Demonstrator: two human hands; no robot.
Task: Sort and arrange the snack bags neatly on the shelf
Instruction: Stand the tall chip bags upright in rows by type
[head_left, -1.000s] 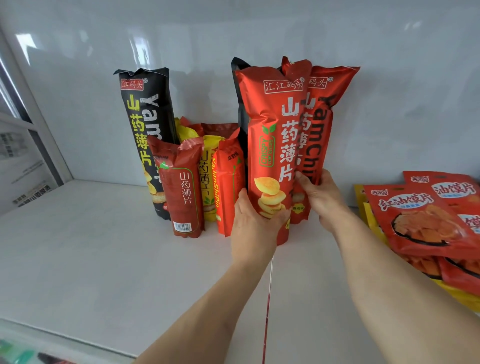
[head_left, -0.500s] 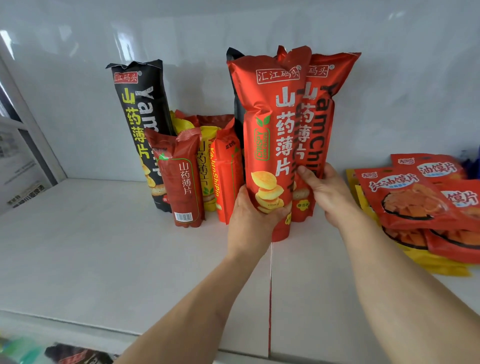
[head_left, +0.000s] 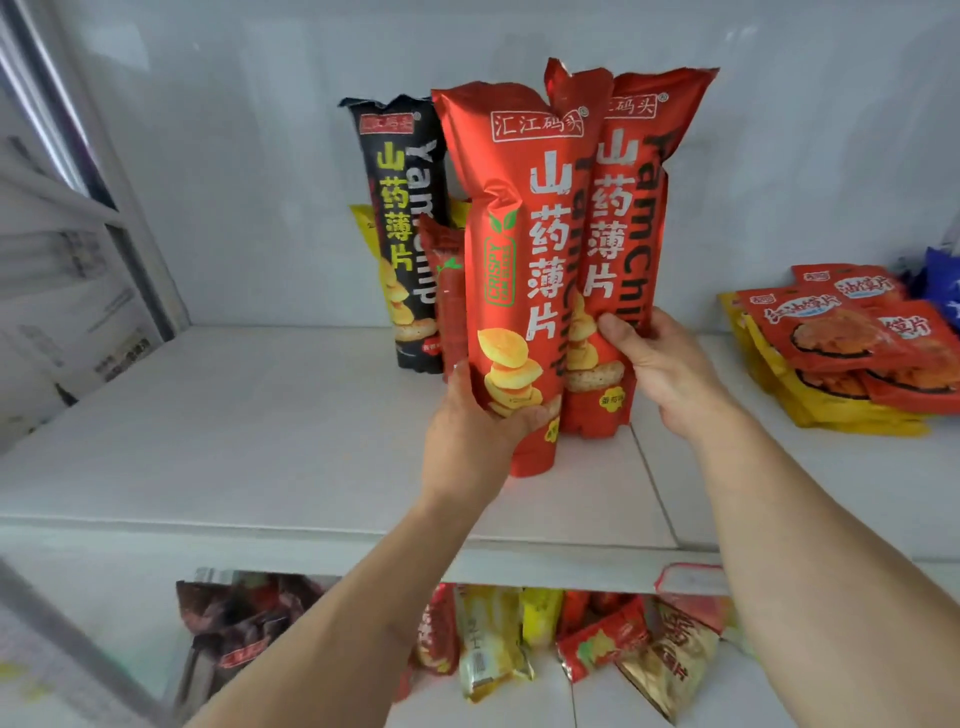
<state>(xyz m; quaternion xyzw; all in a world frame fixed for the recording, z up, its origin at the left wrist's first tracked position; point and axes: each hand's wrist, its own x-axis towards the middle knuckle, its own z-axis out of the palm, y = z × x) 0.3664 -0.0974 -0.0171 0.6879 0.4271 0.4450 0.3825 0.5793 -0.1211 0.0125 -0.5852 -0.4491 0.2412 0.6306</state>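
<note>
Two tall red yam chip bags stand upright side by side on the white shelf (head_left: 260, 415). My left hand (head_left: 478, 431) grips the lower part of the front red bag (head_left: 514, 249). My right hand (head_left: 660, 364) grips the lower part of the second red bag (head_left: 639, 208), just behind and to the right. A tall black yam chip bag (head_left: 405, 218) stands behind them to the left, against the back wall. A small red bag (head_left: 449, 291) and small yellow bags (head_left: 366, 228) are mostly hidden behind the black and front red bags.
A flat pile of red and yellow snack packets (head_left: 841, 343) lies at the shelf's right, with a blue packet (head_left: 943, 291) behind it. Several mixed bags (head_left: 519, 644) lie on the lower shelf. A white frame post (head_left: 119, 208) stands at the left.
The view has dropped, showing the shelf's front edge and the lower shelf. Both red bags have come forward and to the right, leaving the black bag behind; the small bags are now mostly covered.
</note>
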